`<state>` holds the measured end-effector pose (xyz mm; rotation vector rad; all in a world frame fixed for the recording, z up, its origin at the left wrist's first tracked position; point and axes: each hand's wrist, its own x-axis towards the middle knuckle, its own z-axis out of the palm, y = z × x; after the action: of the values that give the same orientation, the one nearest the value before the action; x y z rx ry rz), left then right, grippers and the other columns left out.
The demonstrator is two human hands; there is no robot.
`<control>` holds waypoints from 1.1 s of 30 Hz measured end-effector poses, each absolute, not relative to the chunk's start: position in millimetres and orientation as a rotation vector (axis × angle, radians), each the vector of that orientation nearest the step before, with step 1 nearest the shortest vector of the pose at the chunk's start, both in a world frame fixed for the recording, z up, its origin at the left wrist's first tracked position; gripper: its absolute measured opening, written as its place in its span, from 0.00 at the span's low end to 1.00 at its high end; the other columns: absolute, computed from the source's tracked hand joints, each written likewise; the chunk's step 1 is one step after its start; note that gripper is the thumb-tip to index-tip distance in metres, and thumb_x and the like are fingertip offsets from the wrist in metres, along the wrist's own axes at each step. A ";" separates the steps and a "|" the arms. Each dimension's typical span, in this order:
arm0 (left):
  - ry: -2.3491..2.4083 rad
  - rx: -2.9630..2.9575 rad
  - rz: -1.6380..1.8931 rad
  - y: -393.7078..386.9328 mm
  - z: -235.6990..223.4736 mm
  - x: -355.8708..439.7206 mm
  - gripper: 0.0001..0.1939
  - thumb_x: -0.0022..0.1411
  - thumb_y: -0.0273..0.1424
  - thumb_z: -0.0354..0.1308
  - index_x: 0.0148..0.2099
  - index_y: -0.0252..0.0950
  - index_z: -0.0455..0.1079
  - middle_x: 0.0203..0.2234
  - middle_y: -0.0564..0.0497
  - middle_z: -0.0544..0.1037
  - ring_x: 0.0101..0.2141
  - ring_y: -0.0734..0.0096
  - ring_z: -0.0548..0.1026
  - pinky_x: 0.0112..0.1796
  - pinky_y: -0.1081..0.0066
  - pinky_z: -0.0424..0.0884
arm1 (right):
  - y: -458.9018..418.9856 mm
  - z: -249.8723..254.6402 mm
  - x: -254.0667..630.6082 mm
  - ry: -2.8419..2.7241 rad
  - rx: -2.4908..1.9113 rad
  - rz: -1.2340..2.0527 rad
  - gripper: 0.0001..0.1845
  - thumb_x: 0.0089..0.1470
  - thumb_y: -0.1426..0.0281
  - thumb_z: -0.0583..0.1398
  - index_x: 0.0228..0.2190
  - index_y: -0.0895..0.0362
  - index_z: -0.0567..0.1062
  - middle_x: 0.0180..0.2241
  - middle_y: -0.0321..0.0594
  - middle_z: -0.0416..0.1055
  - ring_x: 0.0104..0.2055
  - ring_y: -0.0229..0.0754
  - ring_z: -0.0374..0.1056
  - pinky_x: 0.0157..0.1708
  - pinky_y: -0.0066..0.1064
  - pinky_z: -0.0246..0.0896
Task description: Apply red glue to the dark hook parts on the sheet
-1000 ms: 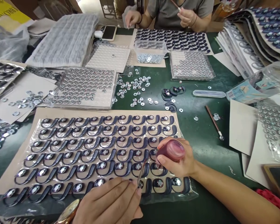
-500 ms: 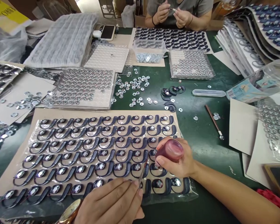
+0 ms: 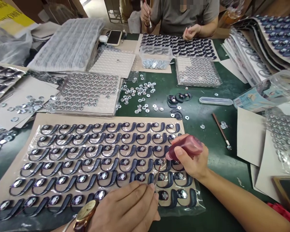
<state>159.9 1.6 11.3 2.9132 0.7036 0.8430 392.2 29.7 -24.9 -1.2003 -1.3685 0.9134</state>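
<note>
A cardboard sheet (image 3: 36,120) in front of me carries several rows of dark hook-shaped parts (image 3: 103,162), each with a shiny metal disc. My right hand (image 3: 192,162) grips a small dark-red squeeze bottle (image 3: 187,149), its nozzle tilted down-left over the sheet's right end. My left hand (image 3: 128,207), with a wristwatch (image 3: 87,213), pinches a thin needle-like tool (image 3: 157,174) whose tip meets the parts just under the bottle's nozzle.
Loose washers (image 3: 140,93) lie on the green table beyond the sheet. Bubble trays of discs (image 3: 87,91), a clear tub (image 3: 156,56), a phone (image 3: 114,37) and a thin brush (image 3: 221,130) stand about. Stacked sheets (image 3: 268,38) rise at right. Another person (image 3: 183,16) works opposite.
My right hand has moved the bottle up and right and tipped it flatter. My left hand and the tool have shifted right. The person opposite has raised one hand.
</note>
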 end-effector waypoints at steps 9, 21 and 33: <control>0.537 3.006 0.722 6.7 8.6 166.4 0.07 0.63 0.27 0.57 0.41 0.30 0.75 0.39 0.49 0.80 0.42 0.68 0.78 0.45 0.70 0.76 | 27.5 -33.1 390.6 -1.509 -1.251 0.874 0.08 0.50 0.67 0.64 0.33 0.57 0.74 0.22 0.38 0.76 0.21 0.42 0.73 0.22 0.30 0.70; 0.465 3.133 0.659 4.5 10.1 168.6 0.11 0.60 0.34 0.62 0.41 0.32 0.73 0.37 0.52 0.80 0.39 0.74 0.78 0.43 0.76 0.76 | 33.3 -27.5 387.7 -1.534 -1.283 0.788 0.06 0.50 0.67 0.63 0.31 0.55 0.73 0.21 0.34 0.75 0.20 0.38 0.71 0.22 0.28 0.67; 0.502 3.086 0.709 5.2 8.5 170.3 0.06 0.62 0.29 0.60 0.41 0.32 0.75 0.37 0.54 0.81 0.38 0.75 0.79 0.42 0.76 0.76 | 32.6 -30.5 389.3 -1.454 -1.297 0.899 0.03 0.54 0.68 0.61 0.32 0.55 0.72 0.20 0.35 0.74 0.21 0.40 0.71 0.26 0.30 0.68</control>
<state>170.3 5.2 8.5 3.0865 0.5021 0.7086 389.3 32.6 -30.5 -1.2969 -1.4542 0.8986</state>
